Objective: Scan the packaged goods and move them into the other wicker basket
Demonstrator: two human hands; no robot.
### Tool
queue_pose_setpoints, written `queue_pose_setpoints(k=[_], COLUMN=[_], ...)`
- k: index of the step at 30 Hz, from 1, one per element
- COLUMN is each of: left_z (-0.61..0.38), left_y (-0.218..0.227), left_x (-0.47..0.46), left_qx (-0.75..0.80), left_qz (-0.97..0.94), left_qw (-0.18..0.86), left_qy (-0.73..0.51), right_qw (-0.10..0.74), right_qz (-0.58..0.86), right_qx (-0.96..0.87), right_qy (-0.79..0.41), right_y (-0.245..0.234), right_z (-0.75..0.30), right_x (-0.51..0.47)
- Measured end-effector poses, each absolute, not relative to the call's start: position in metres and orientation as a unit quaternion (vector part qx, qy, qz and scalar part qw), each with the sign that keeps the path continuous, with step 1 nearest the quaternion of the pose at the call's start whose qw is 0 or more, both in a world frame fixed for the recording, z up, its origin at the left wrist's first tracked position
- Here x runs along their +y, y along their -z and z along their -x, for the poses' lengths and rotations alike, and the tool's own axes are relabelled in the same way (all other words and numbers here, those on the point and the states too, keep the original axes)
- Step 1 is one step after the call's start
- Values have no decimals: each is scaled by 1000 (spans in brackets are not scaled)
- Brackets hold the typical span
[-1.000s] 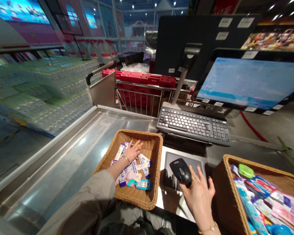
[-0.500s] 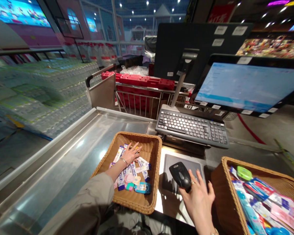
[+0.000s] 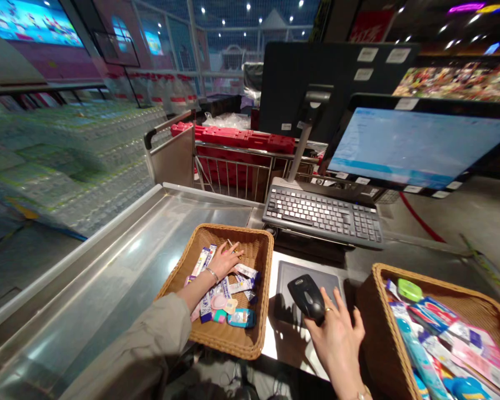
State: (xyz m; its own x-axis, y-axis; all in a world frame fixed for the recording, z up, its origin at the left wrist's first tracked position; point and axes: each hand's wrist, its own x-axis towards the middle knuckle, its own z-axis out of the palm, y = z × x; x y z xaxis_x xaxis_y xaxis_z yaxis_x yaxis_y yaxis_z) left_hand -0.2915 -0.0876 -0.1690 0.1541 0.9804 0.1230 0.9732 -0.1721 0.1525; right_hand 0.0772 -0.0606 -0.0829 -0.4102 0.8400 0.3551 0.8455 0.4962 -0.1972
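My left hand (image 3: 225, 261) reaches into a brown woven basket (image 3: 268, 278), fingers spread over the small packets inside. A thin, light-coloured item by its fingertips is too small to name. Around this hand lie slim white-and-purple packets (image 3: 204, 304), a pinkish round item (image 3: 218, 301) and a blue package (image 3: 241, 318). Over a grey pad (image 3: 284, 273), my right hand (image 3: 337, 333) holds a black barcode scanner (image 3: 306, 298) between the thumb and some fingers; its other fingers stretch out. The scanner's grip is mostly hidden by the hand.
To the right stands a second woven basket (image 3: 383, 278), with assorted packaged goods inside. A keyboard (image 3: 323, 214) and a lit monitor (image 3: 416, 144) are behind the pad. The metal counter (image 3: 120, 266) extends left, and a shopping cart (image 3: 233, 166) stands beyond it.
My left hand has shifted slightly right within the basket, and the packets near its fingertips have moved a little. My right hand keeps hold of the scanner. The view has shifted slightly.
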Motion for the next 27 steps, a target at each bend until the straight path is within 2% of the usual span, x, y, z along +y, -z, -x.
queue_pose_setpoints(k=[14,20,27], left_z=[255,227,189], left_y=[102,71,39], left_x=[-106,-111,-104], left_qx=[695,695,680], left_qz=[-674,-649,-647], left_qw=[25,-51,-214], left_qy=[-249,-305,-270], right_qw=[252,275,294], right_qz=[471,455,457], right_qx=[-845,-847,-840], right_qy=[-5,-3,-4], right_y=[66,54,37], right_z=[-66,-65,-69], right_x=[-59,-60,-65])
